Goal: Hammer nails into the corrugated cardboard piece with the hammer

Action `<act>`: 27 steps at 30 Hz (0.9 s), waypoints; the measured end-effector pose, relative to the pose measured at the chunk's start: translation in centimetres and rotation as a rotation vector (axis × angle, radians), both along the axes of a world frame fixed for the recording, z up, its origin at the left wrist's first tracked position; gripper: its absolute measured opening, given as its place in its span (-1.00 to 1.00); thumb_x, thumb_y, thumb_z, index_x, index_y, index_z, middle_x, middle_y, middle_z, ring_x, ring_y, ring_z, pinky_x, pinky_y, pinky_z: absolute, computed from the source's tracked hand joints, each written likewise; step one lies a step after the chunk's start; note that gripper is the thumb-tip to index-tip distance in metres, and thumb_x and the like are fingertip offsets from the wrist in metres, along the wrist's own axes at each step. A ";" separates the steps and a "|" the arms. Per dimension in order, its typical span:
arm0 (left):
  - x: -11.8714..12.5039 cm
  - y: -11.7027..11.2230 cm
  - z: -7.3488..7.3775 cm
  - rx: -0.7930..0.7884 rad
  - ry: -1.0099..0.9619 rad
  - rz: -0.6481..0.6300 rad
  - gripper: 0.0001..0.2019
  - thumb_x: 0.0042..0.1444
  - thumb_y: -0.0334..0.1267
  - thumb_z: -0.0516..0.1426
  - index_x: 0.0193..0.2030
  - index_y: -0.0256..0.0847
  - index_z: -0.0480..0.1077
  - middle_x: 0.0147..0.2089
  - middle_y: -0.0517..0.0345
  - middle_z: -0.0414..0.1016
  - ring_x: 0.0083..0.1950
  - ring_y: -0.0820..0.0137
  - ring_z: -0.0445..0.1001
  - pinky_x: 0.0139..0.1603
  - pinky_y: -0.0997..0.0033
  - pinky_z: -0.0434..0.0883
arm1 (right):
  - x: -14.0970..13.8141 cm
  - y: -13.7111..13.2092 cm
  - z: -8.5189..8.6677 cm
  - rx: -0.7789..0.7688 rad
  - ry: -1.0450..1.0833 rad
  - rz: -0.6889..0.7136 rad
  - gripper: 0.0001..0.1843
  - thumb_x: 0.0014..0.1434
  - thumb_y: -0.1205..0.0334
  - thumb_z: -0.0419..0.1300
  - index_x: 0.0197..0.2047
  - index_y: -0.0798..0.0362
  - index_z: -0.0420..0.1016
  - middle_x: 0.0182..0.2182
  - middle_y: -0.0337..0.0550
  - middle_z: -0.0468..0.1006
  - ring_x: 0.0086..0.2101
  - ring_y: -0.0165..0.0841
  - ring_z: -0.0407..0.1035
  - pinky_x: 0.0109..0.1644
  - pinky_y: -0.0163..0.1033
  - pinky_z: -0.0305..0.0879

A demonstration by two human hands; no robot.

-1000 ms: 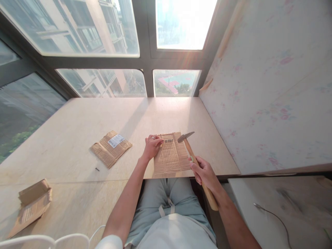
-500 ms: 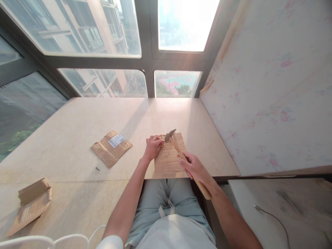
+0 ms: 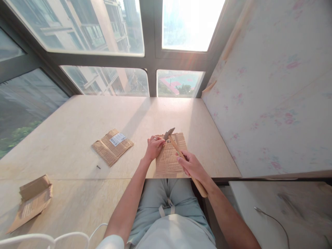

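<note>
My right hand [image 3: 190, 164] grips the wooden handle of a hammer [image 3: 175, 146] partway along its length. The metal head points away from me, close to my left fingertips. My left hand [image 3: 153, 148], with a ring on one finger, is closed in a pinch at the upper left of a piece of corrugated cardboard [image 3: 169, 167]. Whatever sits between those fingertips is too small and hidden to make out. The cardboard lies flat at the table's front edge, its middle covered with rows of small marks or holes.
On the table [image 3: 109, 110], a second cardboard piece [image 3: 103, 150] with a white label lies to the left. Near it is a small dark nail or screw [image 3: 98, 167]. Folded cardboard [image 3: 33, 200] and a white wire-like frame [image 3: 72, 234] are at lower left. A papered wall [image 3: 275, 97] borders the right.
The view has shifted slightly. The hammer has moved a little, its handle end swinging slightly left and its head staying by my left fingertips. My left hand keeps its pinch.
</note>
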State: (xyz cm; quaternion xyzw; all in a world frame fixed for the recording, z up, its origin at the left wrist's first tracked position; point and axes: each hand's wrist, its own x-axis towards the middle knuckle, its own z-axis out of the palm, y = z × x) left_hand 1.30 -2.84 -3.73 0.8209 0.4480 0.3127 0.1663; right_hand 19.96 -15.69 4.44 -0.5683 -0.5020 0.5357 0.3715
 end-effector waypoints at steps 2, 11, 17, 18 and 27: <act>0.0 0.0 0.0 -0.001 0.002 0.008 -0.80 0.27 -0.22 0.09 -0.25 -0.06 0.55 -0.15 0.10 0.56 -0.01 0.25 0.37 0.00 0.17 0.19 | -0.1 0.0 0.0 0.008 -0.030 0.000 -0.80 0.22 0.10 0.10 -0.20 0.05 0.38 -0.69 -0.48 0.18 -0.77 -0.56 0.04 -0.73 -0.44 -0.04; 0.0 -0.2 -0.1 0.005 0.001 0.014 -0.81 0.27 -0.17 0.10 -0.23 -0.02 0.57 -0.18 0.11 0.55 -0.02 0.27 0.36 -0.02 0.19 0.19 | -0.3 0.4 0.1 0.031 -0.133 -0.002 -0.77 0.23 0.11 0.08 -0.17 0.07 0.41 -0.67 -0.44 0.21 -0.76 -0.54 0.07 -0.72 -0.43 -0.02; 0.0 -0.2 0.0 -0.001 0.004 0.018 -0.81 0.26 -0.16 0.12 -0.25 -0.03 0.58 -0.18 0.10 0.55 -0.03 0.26 0.36 -0.03 0.19 0.19 | 0.0 0.4 0.2 0.018 -0.162 0.017 -0.80 0.22 0.11 0.09 -0.22 0.06 0.42 -0.68 -0.44 0.22 -0.76 -0.53 0.09 -0.71 -0.42 -0.02; 0.0 -0.2 -0.1 -0.001 -0.001 0.022 -0.81 0.26 -0.15 0.12 -0.24 -0.03 0.58 -0.17 0.10 0.54 -0.03 0.26 0.36 -0.03 0.19 0.19 | 0.1 0.4 0.2 0.021 -0.152 0.011 -0.79 0.22 0.11 0.09 -0.21 0.06 0.42 -0.67 -0.44 0.22 -0.76 -0.53 0.09 -0.71 -0.42 -0.01; 0.0 -0.2 0.0 -0.014 -0.006 0.044 -0.80 0.24 -0.14 0.13 -0.31 -0.04 0.59 -0.19 0.09 0.53 -0.05 0.26 0.37 -0.03 0.18 0.21 | -0.2 0.6 0.5 0.009 -0.176 0.029 -0.82 0.21 0.15 0.09 -0.23 0.06 0.42 -0.69 -0.44 0.21 -0.74 -0.53 0.09 -0.70 -0.42 -0.05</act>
